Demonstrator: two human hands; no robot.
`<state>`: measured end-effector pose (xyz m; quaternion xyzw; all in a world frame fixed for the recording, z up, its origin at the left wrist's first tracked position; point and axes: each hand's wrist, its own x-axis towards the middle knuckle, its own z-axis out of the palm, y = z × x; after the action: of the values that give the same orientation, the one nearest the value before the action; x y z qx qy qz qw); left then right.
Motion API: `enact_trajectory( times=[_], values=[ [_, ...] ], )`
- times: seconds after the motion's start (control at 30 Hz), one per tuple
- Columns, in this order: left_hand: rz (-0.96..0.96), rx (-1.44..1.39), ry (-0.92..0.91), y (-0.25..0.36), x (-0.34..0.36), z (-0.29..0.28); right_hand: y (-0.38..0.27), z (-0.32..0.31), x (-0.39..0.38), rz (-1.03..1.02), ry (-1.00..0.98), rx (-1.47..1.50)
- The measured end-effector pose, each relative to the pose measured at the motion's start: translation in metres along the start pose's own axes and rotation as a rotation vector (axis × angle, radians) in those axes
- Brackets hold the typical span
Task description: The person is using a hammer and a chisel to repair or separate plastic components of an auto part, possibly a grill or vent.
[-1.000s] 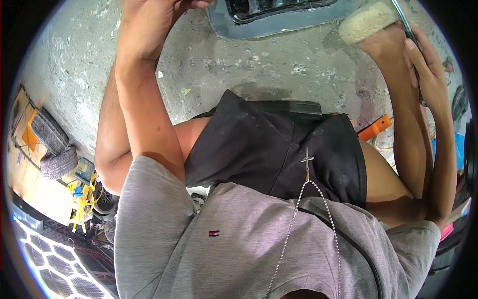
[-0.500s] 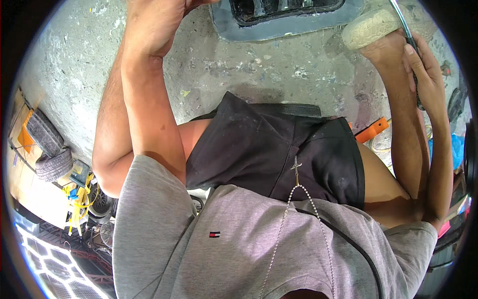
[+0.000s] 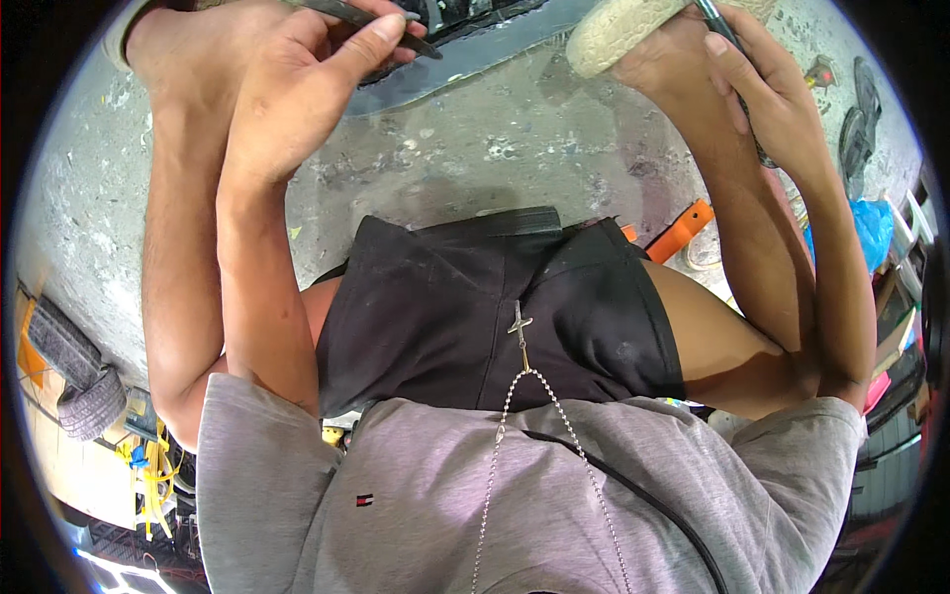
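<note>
My left hand [image 3: 302,99] is closed on a thin dark strip with a pointed end [image 3: 427,48], pinched between thumb and fingers. That point lies just over the edge of a grey panel [image 3: 475,69] with a black-rimmed recess, which the top of the view cuts off. In my right hand [image 3: 767,84], beside my right shin, is a tool with a shiny metal shaft and a dark handle [image 3: 730,38]. Its far end is out of view, so its exact kind is unclear.
Under me lies a stained concrete floor [image 3: 445,163]. An orange bar-shaped thing [image 3: 681,231] is by my right thigh. A blue plastic bag [image 3: 867,233] and black sandals [image 3: 859,129] lie at the right. Tyres [image 3: 89,401] stand at the far left.
My left hand has come lower into view, now showing the dark strip over the panel edge. My right hand and its tool appear further left, as the whole view has shifted.
</note>
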<state>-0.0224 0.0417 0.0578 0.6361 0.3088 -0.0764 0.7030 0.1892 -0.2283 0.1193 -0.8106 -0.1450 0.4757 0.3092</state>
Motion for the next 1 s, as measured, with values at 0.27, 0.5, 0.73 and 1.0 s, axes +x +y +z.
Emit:
enact_trajectory(
  times=[0.27,0.5,0.73,1.0],
  values=[
    [0.055,-0.061,0.100,-0.015,0.009,0.039,-0.002,-0.001,-0.002,0.038,-0.001,-0.065],
    [0.111,0.131,0.220,-0.026,0.008,0.055,0.001,-0.001,0.000,-0.009,-0.018,-0.007],
    [0.241,0.511,0.256,-0.017,-0.005,0.055,-0.002,0.001,0.001,0.036,0.021,-0.075],
    [0.243,0.151,0.233,-0.049,0.003,0.049,0.004,0.000,0.001,-0.031,0.013,-0.052]
  ],
)
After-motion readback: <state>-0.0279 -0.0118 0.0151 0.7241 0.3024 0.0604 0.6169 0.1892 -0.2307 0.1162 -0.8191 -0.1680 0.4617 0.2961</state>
